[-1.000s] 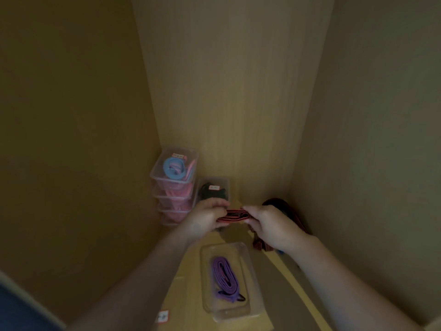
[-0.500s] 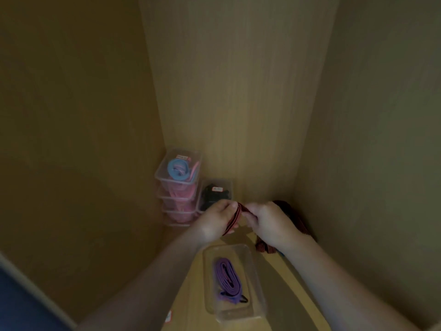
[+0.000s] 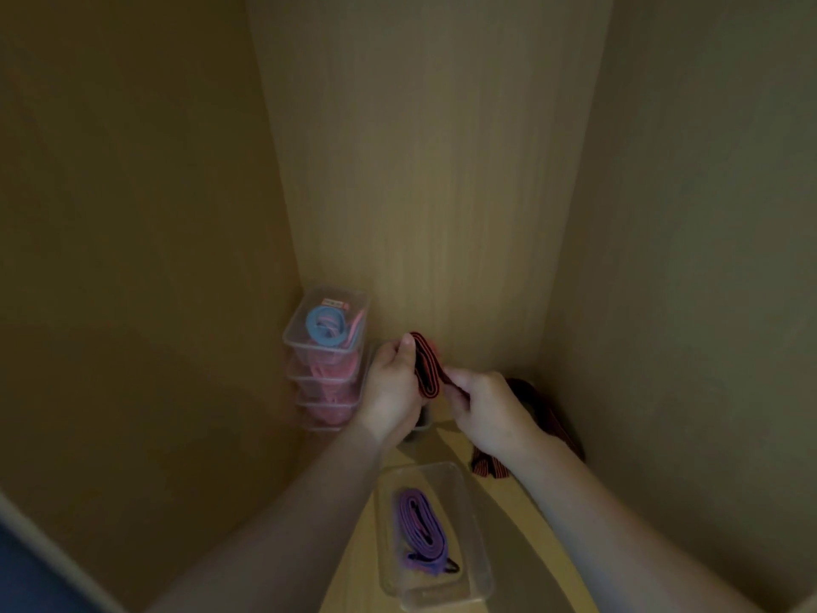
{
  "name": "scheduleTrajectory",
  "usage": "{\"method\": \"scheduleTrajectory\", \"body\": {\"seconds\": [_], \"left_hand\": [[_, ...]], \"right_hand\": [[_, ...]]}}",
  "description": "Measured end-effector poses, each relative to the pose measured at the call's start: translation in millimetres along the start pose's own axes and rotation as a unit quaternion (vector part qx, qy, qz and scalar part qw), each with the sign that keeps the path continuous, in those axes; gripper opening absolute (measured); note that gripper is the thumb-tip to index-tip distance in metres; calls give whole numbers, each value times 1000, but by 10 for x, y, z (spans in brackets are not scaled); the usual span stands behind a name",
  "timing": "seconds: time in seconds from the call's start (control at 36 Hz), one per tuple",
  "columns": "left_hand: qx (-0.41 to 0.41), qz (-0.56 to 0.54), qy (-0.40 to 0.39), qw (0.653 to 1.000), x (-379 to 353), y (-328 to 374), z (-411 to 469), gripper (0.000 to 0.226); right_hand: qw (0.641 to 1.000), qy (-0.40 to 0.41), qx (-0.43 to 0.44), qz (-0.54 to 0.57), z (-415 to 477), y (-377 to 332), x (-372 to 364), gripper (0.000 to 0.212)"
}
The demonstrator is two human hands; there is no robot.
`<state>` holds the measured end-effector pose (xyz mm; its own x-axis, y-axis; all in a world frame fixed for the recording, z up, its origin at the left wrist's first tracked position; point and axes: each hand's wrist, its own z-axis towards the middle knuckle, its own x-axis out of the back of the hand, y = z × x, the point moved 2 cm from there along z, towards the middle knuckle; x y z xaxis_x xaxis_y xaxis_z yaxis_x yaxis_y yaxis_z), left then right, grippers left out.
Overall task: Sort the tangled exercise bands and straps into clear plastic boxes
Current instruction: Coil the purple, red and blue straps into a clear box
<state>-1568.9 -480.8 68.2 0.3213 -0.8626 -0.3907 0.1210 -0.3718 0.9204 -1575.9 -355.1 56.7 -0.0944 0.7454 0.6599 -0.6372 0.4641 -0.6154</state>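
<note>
The left hand (image 3: 391,387) and right hand (image 3: 490,411) pinch a folded red-and-black band (image 3: 425,369) at centre frame, its long axis tilted upper-left to lower-right, directly above the purple-band box (image 3: 475,515) below.

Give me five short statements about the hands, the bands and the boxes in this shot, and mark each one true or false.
1. Both hands hold the red-and-black band. True: the left hand and the right hand each have a grip on it.
2. The nearest clear box holds a green band. False: it holds a purple band.
3. The stack of clear boxes stands in the back left corner. True.
4. The top box of the stack shows a yellow coil. False: a blue coil lies there.
5. The nearest box is stacked on the others. False: it sits apart, on the wooden shelf.
</note>
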Motion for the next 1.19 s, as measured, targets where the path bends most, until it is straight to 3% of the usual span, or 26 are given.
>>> {"method": "scheduleTrajectory", "body": {"seconds": [0.22,0.36,0.42,0.5,0.56,0.61,0.67,0.81,1.03,1.08,1.19], "left_hand": [[-8,-82,23,996,-6,-36,48,26],[5,-118,-34,992,76,-52,23,23],[6,-55,-37,998,148,8,21,16],[3,133,-45,990,297,30,140,16],[-20,288,-112,951,378,75,184,12],[-16,415,-217,883,392,83,157,15],[19,463,-268,845,375,80,106,19],[56,418,-300,855,353,91,62,16],[4,257,-189,948,178,-73,45,21],[16,245,-189,951,136,-96,24,19],[63,272,-242,929,133,-35,17,21]], "right_hand": [[1000,-10,21,19,4,14,-66,37],[991,22,79,-109,-18,79,-13,33],[982,0,106,-156,-39,98,24,39],[971,-75,138,-181,-23,138,99,30],[962,-126,155,-189,2,134,138,23],[956,-147,161,-195,22,99,166,23],[955,-148,165,-198,40,95,175,24],[970,-127,131,-162,52,118,192,23],[994,39,30,-101,110,165,206,26],[995,47,22,-90,99,145,207,25],[992,-15,43,-114,80,164,250,24]]}}
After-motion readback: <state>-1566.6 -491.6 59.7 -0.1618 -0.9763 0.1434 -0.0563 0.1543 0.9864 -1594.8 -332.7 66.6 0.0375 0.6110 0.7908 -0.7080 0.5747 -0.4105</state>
